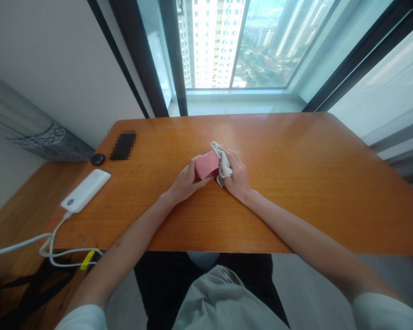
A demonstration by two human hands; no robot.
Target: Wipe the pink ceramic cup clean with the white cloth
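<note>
1. Head view: the left hand's (186, 182) grip is wrapped around the pink object (207, 166), which is over the middle of the worktop (296, 183), between its near and far edges; whether it rests there is hard to tell.
2. The right hand's (239, 178) grip is closed on a pale cloth (225, 167), bunched against the object's facing side.
3. Step in hand, it seems: rubbing that side.
4. Next move likely calls for a steady left grip and even pressure through the cloth.

A loose, pale grey-green shirt (220, 302) is worn, bottom middle, with short sleeves (382, 311) seen bottom left and bottom right. Black pants (158, 279) are worn too.
</note>
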